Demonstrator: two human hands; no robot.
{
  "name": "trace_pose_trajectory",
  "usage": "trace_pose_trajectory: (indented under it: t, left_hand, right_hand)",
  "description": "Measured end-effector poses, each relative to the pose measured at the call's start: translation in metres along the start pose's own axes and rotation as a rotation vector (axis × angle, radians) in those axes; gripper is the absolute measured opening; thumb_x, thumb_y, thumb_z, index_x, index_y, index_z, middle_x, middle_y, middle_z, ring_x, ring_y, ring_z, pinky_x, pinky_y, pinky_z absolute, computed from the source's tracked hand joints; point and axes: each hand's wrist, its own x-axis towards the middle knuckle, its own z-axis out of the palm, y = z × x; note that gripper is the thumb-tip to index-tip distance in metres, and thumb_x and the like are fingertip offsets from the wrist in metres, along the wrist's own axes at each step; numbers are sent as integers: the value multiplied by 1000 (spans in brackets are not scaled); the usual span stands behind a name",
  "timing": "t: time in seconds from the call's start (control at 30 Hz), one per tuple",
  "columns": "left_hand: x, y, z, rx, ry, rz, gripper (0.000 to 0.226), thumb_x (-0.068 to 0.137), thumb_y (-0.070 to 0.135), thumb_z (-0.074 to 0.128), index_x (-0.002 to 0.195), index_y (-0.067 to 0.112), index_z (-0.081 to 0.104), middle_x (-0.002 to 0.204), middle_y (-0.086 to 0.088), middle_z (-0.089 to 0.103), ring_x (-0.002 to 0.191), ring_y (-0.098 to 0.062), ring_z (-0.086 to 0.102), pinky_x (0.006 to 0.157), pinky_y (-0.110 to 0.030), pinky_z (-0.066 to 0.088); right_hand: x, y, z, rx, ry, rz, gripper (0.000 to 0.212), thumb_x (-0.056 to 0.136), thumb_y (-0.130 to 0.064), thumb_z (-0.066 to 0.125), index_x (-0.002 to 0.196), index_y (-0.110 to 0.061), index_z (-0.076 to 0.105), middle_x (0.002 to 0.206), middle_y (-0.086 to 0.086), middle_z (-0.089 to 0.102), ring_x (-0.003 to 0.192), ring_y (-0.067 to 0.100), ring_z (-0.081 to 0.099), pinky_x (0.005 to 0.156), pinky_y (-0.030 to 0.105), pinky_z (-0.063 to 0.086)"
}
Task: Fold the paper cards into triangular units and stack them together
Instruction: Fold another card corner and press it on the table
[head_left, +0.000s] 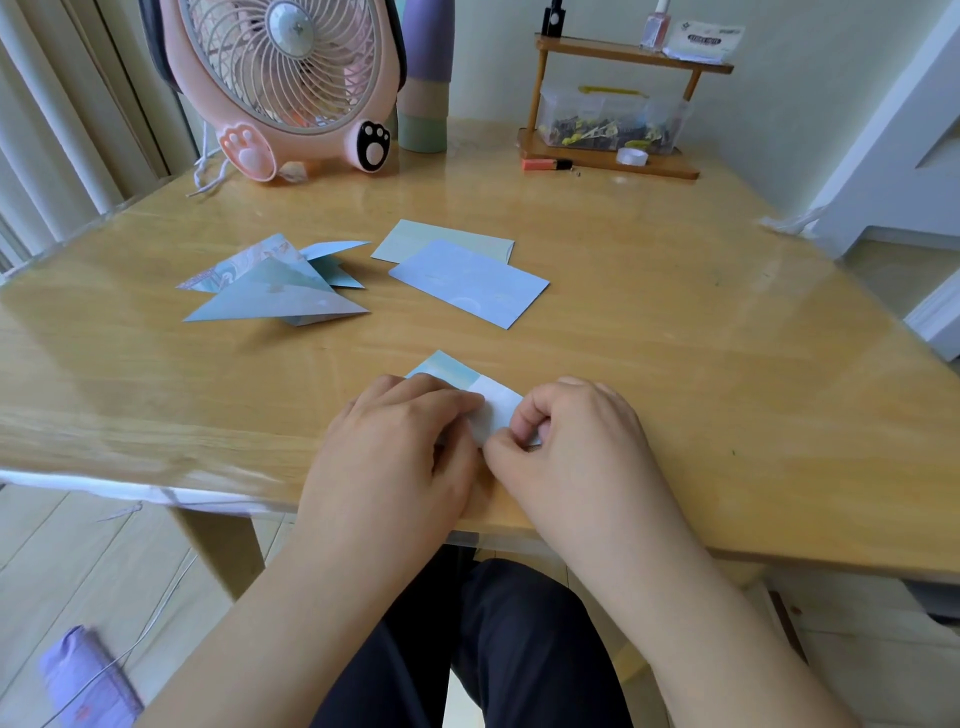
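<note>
A light blue paper card (454, 370) with a white underside lies near the table's front edge, partly folded. My left hand (400, 441) lies flat over its left part, fingers pressing it down. My right hand (566, 441) pinches the white folded flap between thumb and curled fingers. Most of the card is hidden under both hands. Two flat unfolded cards (470, 280) overlap in the middle of the table. To their left sits a loose pile of folded triangular units (275, 291).
The wooden table (675, 338) carries a pink fan (291, 83) at the back left, a pastel bottle (423, 78) beside it, and a small wooden shelf (613, 104) with a clear box, tape roll and orange lighter at the back right.
</note>
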Motion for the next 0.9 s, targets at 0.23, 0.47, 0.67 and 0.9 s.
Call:
trace_pose_trajectory:
  t: [0.23, 0.47, 0.67, 0.9]
  left_hand:
    - [0, -1, -1, -2, -8, -7, 47, 79, 35, 32, 99, 24, 73, 91, 16, 67, 86, -5, 46, 75, -30, 46]
    - [0, 0, -2, -5, -10, -17, 47, 79, 35, 31, 98, 25, 73, 90, 17, 66, 84, -4, 44, 74, -29, 44]
    - [3, 7, -1, 37, 0, -27, 38, 78, 33, 35, 85, 24, 72, 78, 12, 64, 76, -14, 49, 68, -32, 45]
    - [1, 23, 15, 243, 80, -115, 6, 63, 22, 59, 59, 17, 59, 59, 5, 53, 62, -24, 51, 72, -35, 45]
  right_hand:
    - [0, 12, -6, -87, 32, 1, 13, 72, -16, 60, 61, -10, 56, 61, -6, 45, 75, 15, 39, 66, 18, 32]
    - [-2, 31, -26, -77, 16, 58, 17, 70, -14, 62, 56, -8, 54, 53, -6, 41, 74, 14, 43, 64, 8, 33]
    - [8, 23, -27, 23, -38, 9, 11, 71, -14, 64, 61, -12, 60, 60, -6, 46, 62, 7, 43, 55, 8, 32]
    - [9, 21, -12, 83, -58, -23, 8, 72, -12, 63, 64, -14, 60, 65, -8, 46, 66, 2, 45, 58, 9, 34]
